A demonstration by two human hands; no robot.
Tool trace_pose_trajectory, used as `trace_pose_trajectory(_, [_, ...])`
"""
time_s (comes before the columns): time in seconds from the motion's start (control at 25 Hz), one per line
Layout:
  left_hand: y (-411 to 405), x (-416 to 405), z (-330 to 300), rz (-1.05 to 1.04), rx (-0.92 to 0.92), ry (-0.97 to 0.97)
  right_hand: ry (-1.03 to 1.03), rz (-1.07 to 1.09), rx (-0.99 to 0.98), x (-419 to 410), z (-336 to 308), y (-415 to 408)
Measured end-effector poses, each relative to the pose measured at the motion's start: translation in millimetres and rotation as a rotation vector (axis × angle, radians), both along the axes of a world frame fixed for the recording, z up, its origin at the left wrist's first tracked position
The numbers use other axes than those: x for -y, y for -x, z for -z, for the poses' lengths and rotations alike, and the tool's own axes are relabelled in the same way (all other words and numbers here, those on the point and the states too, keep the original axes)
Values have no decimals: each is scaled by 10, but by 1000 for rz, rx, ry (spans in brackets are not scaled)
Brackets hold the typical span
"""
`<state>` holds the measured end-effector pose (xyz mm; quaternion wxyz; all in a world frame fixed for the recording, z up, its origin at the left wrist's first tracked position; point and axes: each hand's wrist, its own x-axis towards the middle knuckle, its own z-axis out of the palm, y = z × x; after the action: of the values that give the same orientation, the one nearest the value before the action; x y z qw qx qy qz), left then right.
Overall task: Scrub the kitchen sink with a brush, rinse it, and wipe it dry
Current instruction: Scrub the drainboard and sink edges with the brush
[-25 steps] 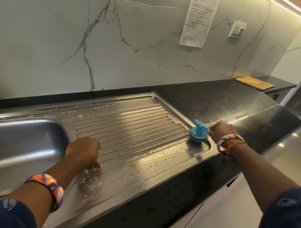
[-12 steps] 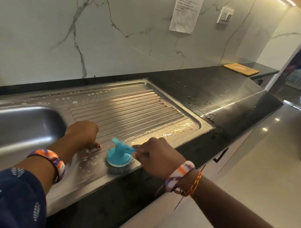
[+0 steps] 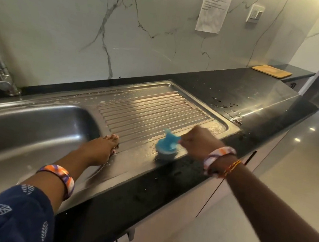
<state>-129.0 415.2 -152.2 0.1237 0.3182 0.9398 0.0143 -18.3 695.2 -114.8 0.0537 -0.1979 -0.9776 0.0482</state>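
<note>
A steel sink with a deep basin (image 3: 34,126) on the left and a ribbed, soapy drainboard (image 3: 151,112) on the right is set into a black counter. My right hand (image 3: 197,145) grips the handle of a round blue scrub brush (image 3: 166,145), whose bristles press on the drainboard's front edge. My left hand (image 3: 101,150) rests on the steel between basin and drainboard, fingers stretched out flat. The brush and right hand are blurred by motion.
A tap (image 3: 1,71) stands at the back left of the sink. Water drops lie on the black counter (image 3: 256,104) to the right. A wooden board (image 3: 271,71) sits at the far right end. A paper sheet (image 3: 213,9) and a switch (image 3: 255,13) hang on the marble wall.
My right hand swept the brush from the drainboard's far right corner leftward along the front edge, then back a little to the right. My left hand's fingers uncurled and now lie flat.
</note>
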Motion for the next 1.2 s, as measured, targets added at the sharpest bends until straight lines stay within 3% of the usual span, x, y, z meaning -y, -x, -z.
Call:
trace_pose_trajectory(0.04, [16,-10,-1,5,11,11,-98,-41,-5,-179,476,266])
trace_pose_trajectory(0.12, [56,-27,1,25,34,36,153,-152,32,-80,1146,571])
trace_pose_trajectory(0.16, [68,-27,2,27,38,49,202,-161,15,76,1108,515])
trace_pose_trajectory(0.28, [69,-3,37,2,34,28,177,-161,1,806,-24,-144])
trace_pose_trajectory(0.44, [84,6,35,14,15,51,1,255,-65,-85,-369,-406])
trace_pose_trajectory(0.52, [81,-9,29,3,15,63,67,307,-74,-100,-298,-400])
trace_pose_trajectory(0.6, [70,-20,21,-9,17,71,153,189,-96,248,-288,-432])
trace_pose_trajectory(0.76, [76,-8,-18,-4,47,93,322,-283,-27,1324,-215,-468])
trace_pose_trajectory(0.84, [41,-11,-47,6,54,92,318,-366,-5,1474,-176,-448])
trace_pose_trajectory(0.92, [2,-10,-47,-11,42,79,272,-254,-27,1201,-180,-374])
trace_pose_trajectory(1.12, [14,-23,2,-3,-15,75,92,325,-88,-119,-359,-292])
trace_pose_trajectory(1.2, [40,-24,18,-13,-25,79,69,370,-102,-223,-356,-249])
